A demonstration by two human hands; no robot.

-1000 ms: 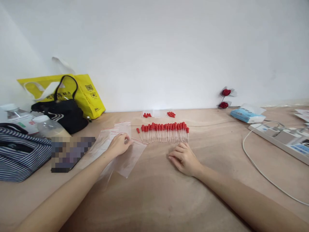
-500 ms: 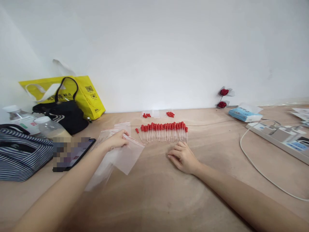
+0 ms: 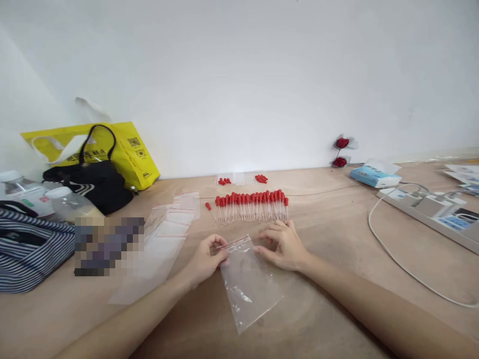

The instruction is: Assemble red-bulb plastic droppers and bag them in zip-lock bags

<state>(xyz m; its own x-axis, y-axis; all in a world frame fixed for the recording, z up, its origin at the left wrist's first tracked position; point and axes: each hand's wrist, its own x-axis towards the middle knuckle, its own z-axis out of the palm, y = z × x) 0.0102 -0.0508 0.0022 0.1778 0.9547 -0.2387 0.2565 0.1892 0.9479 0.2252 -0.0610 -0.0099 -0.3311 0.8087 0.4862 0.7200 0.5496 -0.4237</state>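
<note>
My left hand [image 3: 209, 257] pinches the top left corner of a clear zip bag [image 3: 249, 289] with a red line along its top edge. The bag hangs flat over the table's middle. Just right of the bag's top right corner is my right hand [image 3: 282, 245], its thumb and fingers apart with nothing between them. Behind both hands lies a row of clear droppers with red bulbs [image 3: 252, 204], with one dropper [image 3: 208, 206] set apart at its left end. More zip bags [image 3: 164, 244] are spread to the left of my left hand.
Bags with red pieces [image 3: 239, 178] lie by the wall. At left are a yellow bag [image 3: 140, 159], a black bag [image 3: 108, 187], bottles and a striped pouch [image 3: 37, 254]. At right are a tissue pack [image 3: 374, 176], a power strip [image 3: 430, 212] and a cable.
My left hand has carried one zip bag from the pile at left to the middle, near my right hand. My right hand's thumb and fingers have spread apart.
</note>
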